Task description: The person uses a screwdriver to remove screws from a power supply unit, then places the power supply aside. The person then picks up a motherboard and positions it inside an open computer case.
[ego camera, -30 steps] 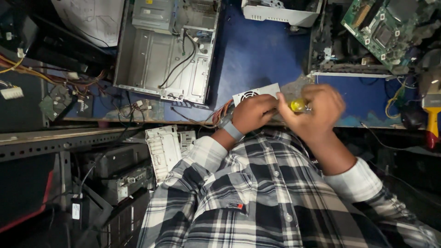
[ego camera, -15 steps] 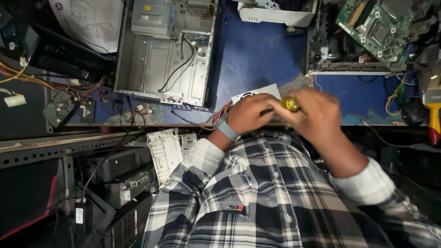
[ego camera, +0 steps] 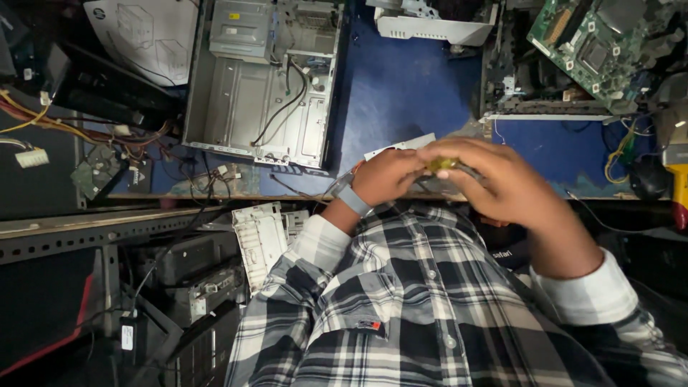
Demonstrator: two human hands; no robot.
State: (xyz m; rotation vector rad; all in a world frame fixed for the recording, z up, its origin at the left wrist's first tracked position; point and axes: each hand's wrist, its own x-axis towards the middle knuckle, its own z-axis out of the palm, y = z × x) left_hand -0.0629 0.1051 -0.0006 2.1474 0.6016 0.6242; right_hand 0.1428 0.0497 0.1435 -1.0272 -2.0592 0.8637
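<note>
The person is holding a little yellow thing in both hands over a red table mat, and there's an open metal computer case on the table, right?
Not quite: the table mat is blue, not red, as the head view shows. The rest fits: both the left hand and the right hand close around a small yellow thing, and an open metal computer case lies on the table.

Matt grey sheet-metal computer case [ego camera: 247, 107], blue matt bench mat [ego camera: 401, 93], plaid cloth shirt [ego camera: 401, 315].
</note>
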